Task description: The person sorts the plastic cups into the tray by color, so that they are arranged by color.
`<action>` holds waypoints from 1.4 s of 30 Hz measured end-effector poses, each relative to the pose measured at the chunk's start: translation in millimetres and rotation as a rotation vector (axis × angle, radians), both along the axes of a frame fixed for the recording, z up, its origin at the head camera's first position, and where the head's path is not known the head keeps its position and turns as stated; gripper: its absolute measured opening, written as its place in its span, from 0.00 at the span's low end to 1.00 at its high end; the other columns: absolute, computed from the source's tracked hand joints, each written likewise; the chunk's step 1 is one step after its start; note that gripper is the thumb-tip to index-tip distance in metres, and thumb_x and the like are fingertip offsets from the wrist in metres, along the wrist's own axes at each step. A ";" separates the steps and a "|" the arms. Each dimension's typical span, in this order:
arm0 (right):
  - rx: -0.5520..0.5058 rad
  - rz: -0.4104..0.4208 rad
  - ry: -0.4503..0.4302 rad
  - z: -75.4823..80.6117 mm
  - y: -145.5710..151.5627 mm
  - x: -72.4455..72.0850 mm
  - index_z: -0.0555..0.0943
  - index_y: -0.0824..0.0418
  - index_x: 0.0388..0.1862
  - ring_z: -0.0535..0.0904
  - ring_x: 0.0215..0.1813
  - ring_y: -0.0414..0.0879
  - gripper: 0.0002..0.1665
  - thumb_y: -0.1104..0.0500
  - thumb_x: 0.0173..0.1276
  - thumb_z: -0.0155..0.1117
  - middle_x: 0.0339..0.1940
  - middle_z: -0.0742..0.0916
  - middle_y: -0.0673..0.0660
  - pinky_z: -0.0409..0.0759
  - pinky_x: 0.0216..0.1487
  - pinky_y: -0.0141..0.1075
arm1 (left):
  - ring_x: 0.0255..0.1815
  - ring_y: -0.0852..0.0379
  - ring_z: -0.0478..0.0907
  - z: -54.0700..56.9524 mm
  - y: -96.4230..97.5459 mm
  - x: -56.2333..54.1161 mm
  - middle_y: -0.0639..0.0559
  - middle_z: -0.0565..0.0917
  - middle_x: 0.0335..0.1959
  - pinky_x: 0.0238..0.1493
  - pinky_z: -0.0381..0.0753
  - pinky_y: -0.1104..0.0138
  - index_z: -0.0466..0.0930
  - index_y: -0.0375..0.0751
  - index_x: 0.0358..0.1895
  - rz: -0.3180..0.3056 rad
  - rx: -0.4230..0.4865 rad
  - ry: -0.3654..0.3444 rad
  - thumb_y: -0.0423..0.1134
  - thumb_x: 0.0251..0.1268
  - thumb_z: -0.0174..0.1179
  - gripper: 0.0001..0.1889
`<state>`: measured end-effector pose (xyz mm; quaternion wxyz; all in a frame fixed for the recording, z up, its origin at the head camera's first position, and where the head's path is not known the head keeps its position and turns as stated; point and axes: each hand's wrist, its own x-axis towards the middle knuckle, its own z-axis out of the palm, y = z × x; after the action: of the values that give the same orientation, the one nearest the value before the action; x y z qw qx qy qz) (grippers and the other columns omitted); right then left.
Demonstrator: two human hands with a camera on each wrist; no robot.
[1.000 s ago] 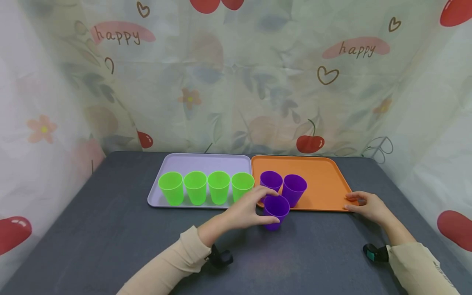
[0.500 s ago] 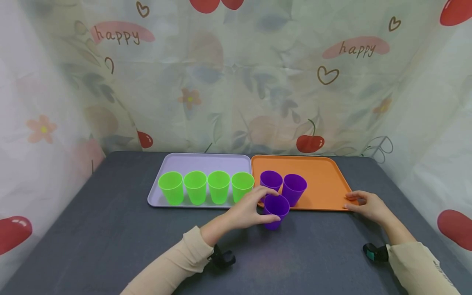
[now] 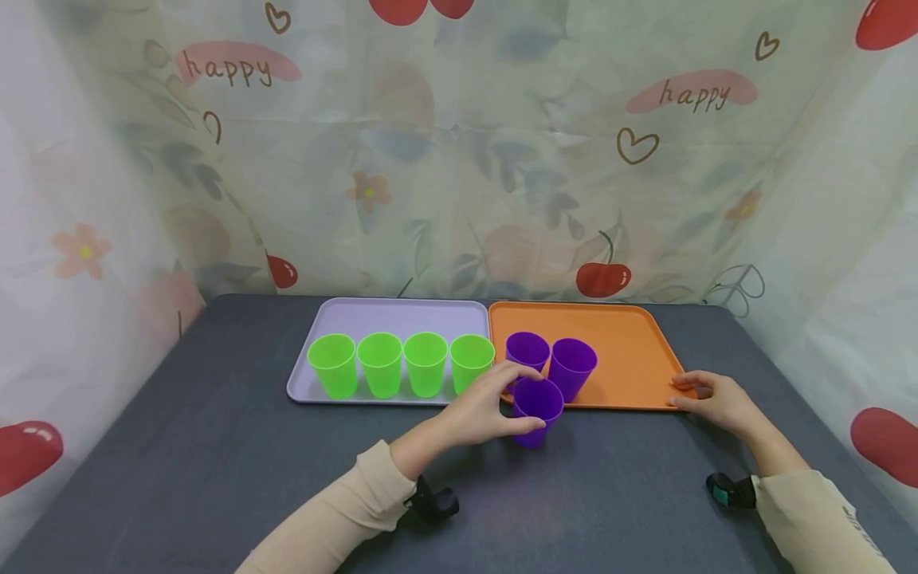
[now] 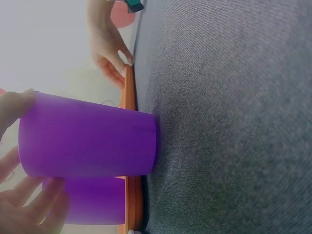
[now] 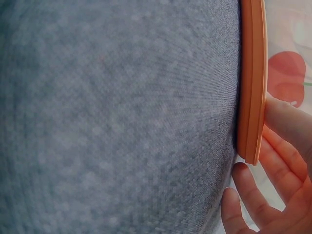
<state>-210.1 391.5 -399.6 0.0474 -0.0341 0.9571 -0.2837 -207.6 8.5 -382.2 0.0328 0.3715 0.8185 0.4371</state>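
Note:
With thumb and fingers on opposite sides near its rim, my left hand [image 3: 476, 408] grips a purple cup [image 3: 536, 399]. This cup is upright in front of the orange tray [image 3: 631, 351], its base close to the dark table in the left wrist view. Two more purple cups [image 3: 574, 367] stand at the tray's left front, one partly hidden by the left hand. At the tray's front right corner, my right hand [image 3: 719, 405] pinches the rim; the right wrist view shows the thumb [image 5: 287, 119] on the rim's upper edge and fingers around the corner.
A lilac tray [image 3: 402, 315] lies against the orange tray's left side, with a row of several bright green cups [image 3: 381, 367] along its front. Both trays sit near the back edge of the dark table [image 3: 179, 446], before a patterned curtain [image 3: 459, 199].
My left forearm has shifted very slightly right since a second ago. The cups, both trays and my right hand stay where they were.

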 end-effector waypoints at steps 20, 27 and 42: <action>0.011 0.002 0.000 -0.5 0.8 -0.9 0.73 0.73 0.57 0.74 0.52 0.69 0.32 0.49 0.63 0.63 0.54 0.78 0.74 0.75 0.50 0.56 | 0.49 0.57 0.74 6.9 -0.7 1.3 0.49 0.77 0.50 0.52 0.77 0.62 0.72 0.43 0.55 0.001 0.022 0.035 0.42 0.50 0.69 0.27; 0.006 -0.005 -0.013 0.0 0.7 -1.4 0.72 0.73 0.57 0.73 0.53 0.69 0.33 0.49 0.63 0.63 0.55 0.78 0.74 0.74 0.51 0.56 | 0.47 0.58 0.73 9.6 -0.6 2.1 0.50 0.77 0.50 0.49 0.78 0.65 0.72 0.43 0.55 -0.003 0.028 0.049 0.42 0.50 0.69 0.27; 0.008 -0.004 -0.011 1.5 -1.0 -0.2 0.72 0.73 0.57 0.74 0.53 0.69 0.32 0.50 0.63 0.63 0.55 0.78 0.75 0.74 0.51 0.56 | 0.48 0.60 0.71 18.6 3.9 4.9 0.53 0.77 0.51 0.46 0.76 0.76 0.72 0.46 0.56 0.003 0.011 0.041 0.44 0.51 0.69 0.27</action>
<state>-210.2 390.6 -398.1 0.0523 -0.0306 0.9580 -0.2801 -202.7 12.3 -363.6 0.0135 0.3795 0.8171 0.4338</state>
